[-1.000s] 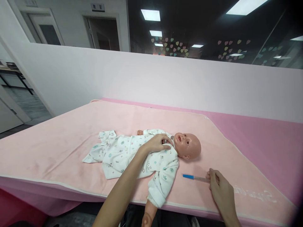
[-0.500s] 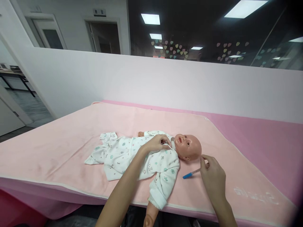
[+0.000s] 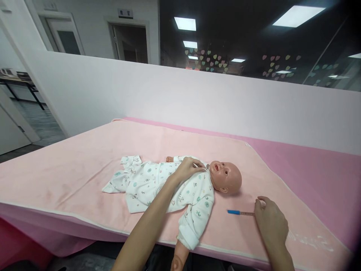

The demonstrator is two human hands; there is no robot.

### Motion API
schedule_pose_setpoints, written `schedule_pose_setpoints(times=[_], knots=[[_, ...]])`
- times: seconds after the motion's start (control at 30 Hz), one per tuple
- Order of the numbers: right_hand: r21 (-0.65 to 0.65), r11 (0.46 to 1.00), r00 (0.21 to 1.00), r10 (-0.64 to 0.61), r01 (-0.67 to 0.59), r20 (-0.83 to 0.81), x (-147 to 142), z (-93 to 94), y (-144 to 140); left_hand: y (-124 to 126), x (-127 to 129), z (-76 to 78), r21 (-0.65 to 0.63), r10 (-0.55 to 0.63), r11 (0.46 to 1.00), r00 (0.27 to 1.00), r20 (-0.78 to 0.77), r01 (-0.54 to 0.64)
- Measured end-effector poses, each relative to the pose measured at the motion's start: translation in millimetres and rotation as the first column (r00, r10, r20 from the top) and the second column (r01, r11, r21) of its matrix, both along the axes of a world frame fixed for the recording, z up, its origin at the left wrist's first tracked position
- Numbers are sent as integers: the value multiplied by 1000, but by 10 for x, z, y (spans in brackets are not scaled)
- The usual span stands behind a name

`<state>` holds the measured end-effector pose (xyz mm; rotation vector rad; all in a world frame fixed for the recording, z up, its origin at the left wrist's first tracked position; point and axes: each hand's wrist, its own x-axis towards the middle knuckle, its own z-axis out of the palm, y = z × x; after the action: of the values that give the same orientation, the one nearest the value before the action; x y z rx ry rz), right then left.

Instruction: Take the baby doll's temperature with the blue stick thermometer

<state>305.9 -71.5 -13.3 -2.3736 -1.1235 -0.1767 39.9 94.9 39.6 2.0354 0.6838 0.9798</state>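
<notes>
Right hand [image 3: 271,223] is curled loosely around the end of a thin blue-tipped stick [image 3: 240,213] that lies flat on the pink blanket [image 3: 70,169], just beside the baby doll [image 3: 180,184]. Left hand [image 3: 188,168] sits on the doll's chest, fingers pinching the collar of its white printed onesie [image 3: 146,184]. Doll's on its back, head toward the right.

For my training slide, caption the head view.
Left hand on clothed baby doll; right hand holding blue-tipped thermometer.
</notes>
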Motion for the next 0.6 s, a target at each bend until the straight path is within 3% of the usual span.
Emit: schedule_pose_setpoints(times=[0.07, 0.13, 0.17, 0.23, 0.3, 0.33, 0.37, 0.47, 0.53, 0.6], knots=[[59, 997, 998, -54, 52, 34, -83, 162, -40, 1, -3, 14, 3, -6, 1000, 1000, 6, 6], [255, 967, 997, -42, 26, 59, -230, 353, -35, 3, -3, 22, -1, -16, 1000, 1000, 7, 16], [385, 922, 997, 3, -31, 74, -337, 448, -2, 3, -3, 25, 1, -18, 1000, 1000, 5, 18], [561, 788, 967, 228, -253, 116, -623, 600, 142, 2, -5, 29, 10, -23, 1000, 1000, -6, 23], [592, 647, 868, 449, -481, 214, -966, 657, 383, 3, -11, 29, 18, -38, 999, 999, -21, 38], [552, 603, 810, 513, -576, 285, -1134, 642, 526, 7, -15, 28, 23, -43, 999, 998, -35, 44], [490, 606, 777, 535, -627, 332, -1285, 602, 671, 14, -19, 26, 33, -40, 999, 998, -54, 42], [332, 683, 746, 492, -650, 449, -1577, 396, 1026, 50, -31, 14, 59, 15, 998, 995, -95, -9], [318, 701, 742, 452, -639, 495, -1638, 255, 1133, 74, -41, 10, 24, 4, 1000, 997, -81, -2], [346, 685, 740, 432, -641, 516, -1639, 154, 1137, 88, -54, 12, -71, -79, 995, 996, -34, 77]])
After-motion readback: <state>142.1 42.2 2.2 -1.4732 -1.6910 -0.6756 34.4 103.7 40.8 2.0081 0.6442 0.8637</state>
